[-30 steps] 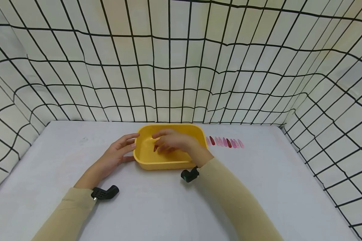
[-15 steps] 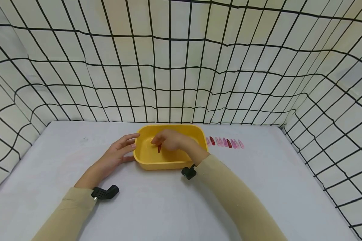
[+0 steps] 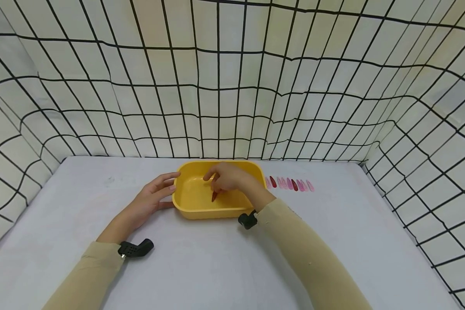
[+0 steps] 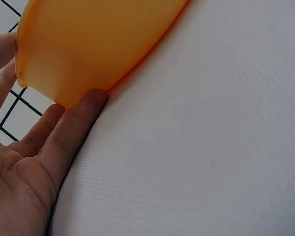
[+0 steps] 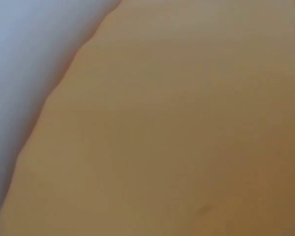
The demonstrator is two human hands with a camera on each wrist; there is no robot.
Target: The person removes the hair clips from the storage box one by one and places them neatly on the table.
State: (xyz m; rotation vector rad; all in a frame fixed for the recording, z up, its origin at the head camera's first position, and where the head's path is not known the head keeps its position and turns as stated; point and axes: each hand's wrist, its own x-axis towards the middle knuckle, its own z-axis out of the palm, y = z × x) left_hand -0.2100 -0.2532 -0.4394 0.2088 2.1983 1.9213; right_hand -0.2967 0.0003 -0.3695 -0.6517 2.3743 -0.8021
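In the head view a yellow plastic tray (image 3: 195, 214) stands near the back of the white table. My left hand (image 3: 149, 200) rests against its left end; in the left wrist view the fairly straight fingers (image 4: 71, 130) touch the tray's outer wall (image 4: 103, 44). Inside the tray, my right hand (image 3: 228, 177) pinches a dark red snap hair clip (image 3: 214, 196), its tip pointing down. Part of the clip is hidden by the fingers. The right wrist view is filled mostly by the tray's blurred wall (image 5: 147, 123), so neither hand nor clip shows there.
Right of the tray a row of pink hair clips (image 3: 289, 183) lies side by side, with dark red clips (image 3: 294, 185) among them. A black wire grid (image 3: 218, 88) over white cloth encloses the table's back and sides.
My right hand has moved slightly right within the tray, and the red hair clip, lower in its fingers, has moved right with it. The left hand stays at the tray's end.
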